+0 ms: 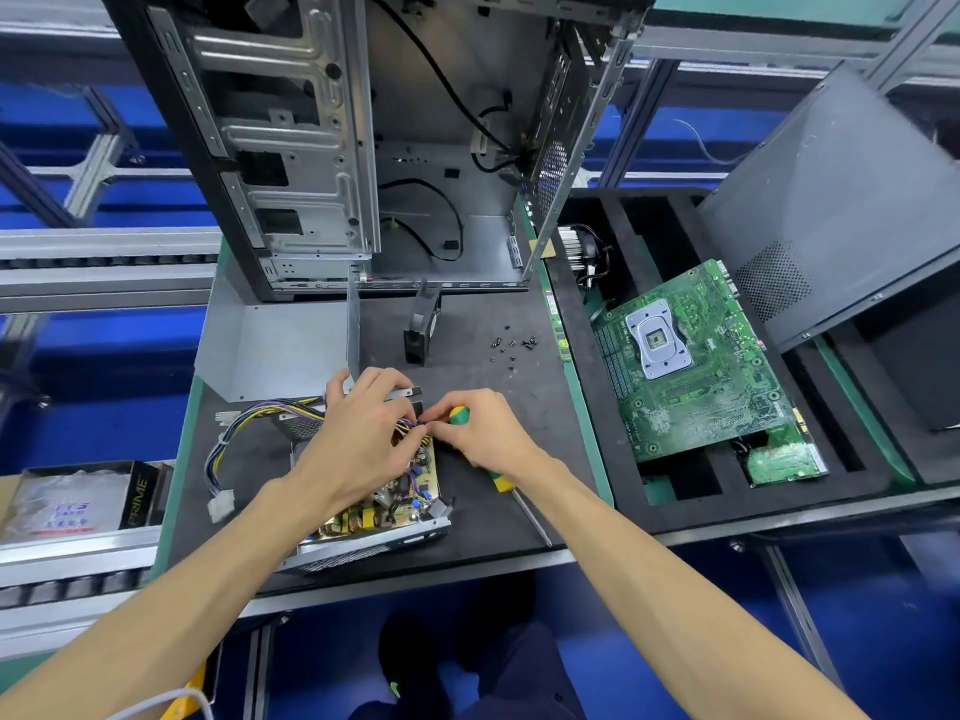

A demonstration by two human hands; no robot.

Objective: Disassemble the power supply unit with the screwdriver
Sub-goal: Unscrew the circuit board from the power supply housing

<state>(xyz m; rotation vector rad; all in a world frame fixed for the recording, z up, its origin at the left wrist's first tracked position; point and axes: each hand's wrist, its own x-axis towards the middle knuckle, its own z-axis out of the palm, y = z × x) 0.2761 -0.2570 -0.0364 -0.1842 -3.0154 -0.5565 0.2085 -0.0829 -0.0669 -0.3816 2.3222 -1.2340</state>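
On the desk (519, 387), the left hand (358, 444) grips the opened power supply unit (384, 511); the right hand (483, 433) clasps a green-yellow screwdriver (460, 414). A box (140, 493) reads "PRIME".

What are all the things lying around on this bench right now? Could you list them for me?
power supply unit: one, opened metal box with a tan circuit board, front of the mat
wire bundle: one, yellow, purple and black, left of the unit
metal cover: one, grey, behind the unit
computer case: one, grey, open, standing at the back
fan: one, black, upright mid-mat
loose screws: a small scatter, black, right of the fan
motherboard: one, green, in the foam tray at right
screwdriver: one, green and yellow handle, held under the right hand
left hand: on the unit's wires
right hand: pinching at the wires
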